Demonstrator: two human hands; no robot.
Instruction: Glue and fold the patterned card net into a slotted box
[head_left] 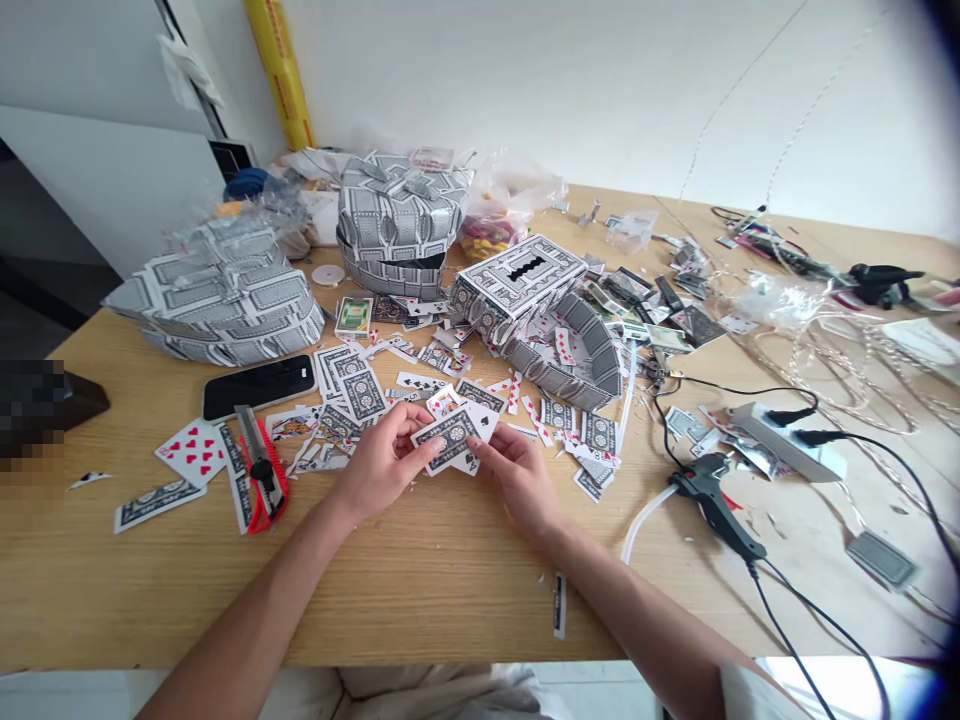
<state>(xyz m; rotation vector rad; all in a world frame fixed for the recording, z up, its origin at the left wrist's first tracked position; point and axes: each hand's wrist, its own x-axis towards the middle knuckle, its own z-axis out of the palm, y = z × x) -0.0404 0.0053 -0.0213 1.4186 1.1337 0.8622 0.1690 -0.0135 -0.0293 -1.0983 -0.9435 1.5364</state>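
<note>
Near the middle of the table, my left hand (386, 455) is closed on playing cards (446, 440), its thumb lying over a patterned back. My right hand (517, 475) pinches the same cards from the other side, thumb and fingers at their edge. Some of the held cards show white faces with black spade marks. Just beyond my hands lie loose and cut cards (362, 393). To the left, a red utility knife (262, 475) rests on a strip of card beside a ten of hearts (193, 450).
A phone (259, 388) lies at left. Behind stand woven card pieces (225, 290), a lidded card basket (401, 215), a card box (521, 285) and a curved card tray (600, 345). At right are a glue gun (712, 505), a power strip (795, 445) and tangled cords.
</note>
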